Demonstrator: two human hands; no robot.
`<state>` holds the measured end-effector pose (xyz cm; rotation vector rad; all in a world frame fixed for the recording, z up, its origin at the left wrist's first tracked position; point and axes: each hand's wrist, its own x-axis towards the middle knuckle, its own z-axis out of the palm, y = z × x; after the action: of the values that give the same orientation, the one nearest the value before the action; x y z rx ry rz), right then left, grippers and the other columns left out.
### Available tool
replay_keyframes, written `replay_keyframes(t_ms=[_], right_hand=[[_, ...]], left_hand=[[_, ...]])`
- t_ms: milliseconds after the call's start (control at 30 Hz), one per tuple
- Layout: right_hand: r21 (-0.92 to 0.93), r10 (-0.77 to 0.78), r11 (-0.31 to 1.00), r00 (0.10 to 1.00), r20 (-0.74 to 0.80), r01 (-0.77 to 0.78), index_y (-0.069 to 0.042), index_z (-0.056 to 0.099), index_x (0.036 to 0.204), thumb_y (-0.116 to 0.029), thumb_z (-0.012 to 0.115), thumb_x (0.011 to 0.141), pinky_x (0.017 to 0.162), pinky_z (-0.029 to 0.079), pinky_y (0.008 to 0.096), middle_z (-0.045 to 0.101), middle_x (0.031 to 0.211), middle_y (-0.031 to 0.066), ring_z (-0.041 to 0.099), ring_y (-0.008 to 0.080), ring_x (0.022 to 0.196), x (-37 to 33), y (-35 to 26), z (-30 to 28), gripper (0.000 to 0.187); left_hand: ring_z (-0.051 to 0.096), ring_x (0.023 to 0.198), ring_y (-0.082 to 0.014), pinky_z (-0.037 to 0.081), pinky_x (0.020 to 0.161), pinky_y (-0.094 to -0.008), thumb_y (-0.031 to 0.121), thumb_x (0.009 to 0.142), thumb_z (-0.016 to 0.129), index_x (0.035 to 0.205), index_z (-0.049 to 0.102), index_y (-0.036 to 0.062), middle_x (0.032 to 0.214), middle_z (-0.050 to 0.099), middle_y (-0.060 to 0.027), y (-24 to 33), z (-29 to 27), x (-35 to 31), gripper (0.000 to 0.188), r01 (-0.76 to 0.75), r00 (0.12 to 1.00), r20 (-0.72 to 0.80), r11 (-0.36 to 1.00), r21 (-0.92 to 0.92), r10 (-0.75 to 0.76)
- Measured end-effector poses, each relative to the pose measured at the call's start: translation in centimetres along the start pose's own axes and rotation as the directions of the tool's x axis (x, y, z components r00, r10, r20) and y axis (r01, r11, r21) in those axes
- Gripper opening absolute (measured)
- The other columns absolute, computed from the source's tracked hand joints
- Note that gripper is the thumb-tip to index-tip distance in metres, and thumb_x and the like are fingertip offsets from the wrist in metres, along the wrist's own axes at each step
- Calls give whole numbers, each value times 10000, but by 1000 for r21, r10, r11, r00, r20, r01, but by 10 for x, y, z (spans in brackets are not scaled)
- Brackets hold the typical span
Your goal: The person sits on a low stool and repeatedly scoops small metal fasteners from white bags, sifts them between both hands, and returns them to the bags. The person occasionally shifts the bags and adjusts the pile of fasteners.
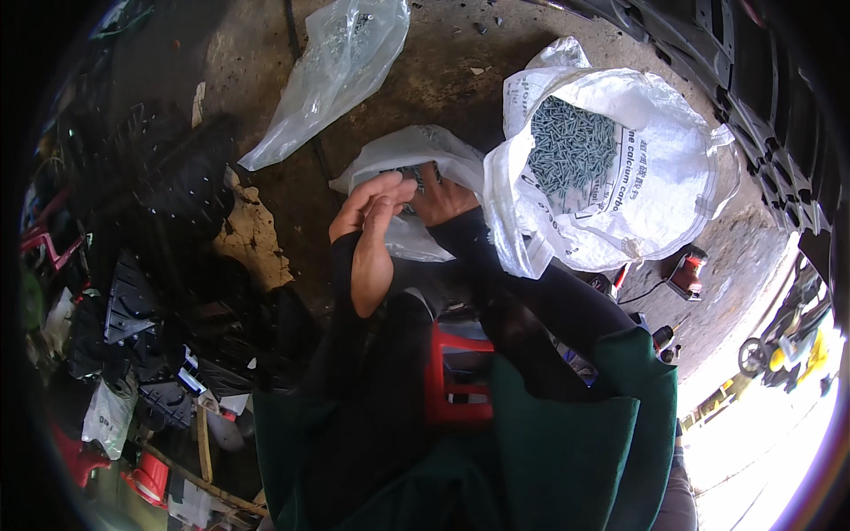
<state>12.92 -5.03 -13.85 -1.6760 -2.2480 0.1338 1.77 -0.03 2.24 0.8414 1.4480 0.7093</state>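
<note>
A clear plastic bag point(429, 142) lies in front of me with small grey-green screws point(409, 177) in its mouth. My right hand point(447, 202) reaches into that bag, fingers apart and pointing down among the screws; nothing shows held in them. Close beside it, at the bag's near left edge, is my left hand point(375, 217), turned on its side with its fingers curled inward. Whatever may lie inside its curl is hidden. Just right of my right wrist stands a large white woven sack point(660, 212), rolled open, with a heap of the same screws point(571, 146) inside.
An empty-looking clear bag point(332, 80) lies on the floor at the far left. Torn cardboard point(252, 230) and dark plastic parts point(133, 296) clutter the left. A red stool point(459, 416) stands below me. On the right is a red-and-black tool point(686, 273).
</note>
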Motion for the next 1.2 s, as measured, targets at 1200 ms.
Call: replay_keyframes(t_ms=[1200], right_hand=[[220, -75, -760, 419, 905, -611, 111, 425, 1307, -221, 482, 904, 1053, 405, 511, 517, 1298, 277, 529, 444, 1186, 51, 30, -154, 525]], left_hand=[[591, 1070, -238, 445, 950, -362, 204, 979, 429, 1223, 530, -65, 1187, 608, -170, -23, -3, 6, 377, 447, 895, 350, 570, -690, -278]])
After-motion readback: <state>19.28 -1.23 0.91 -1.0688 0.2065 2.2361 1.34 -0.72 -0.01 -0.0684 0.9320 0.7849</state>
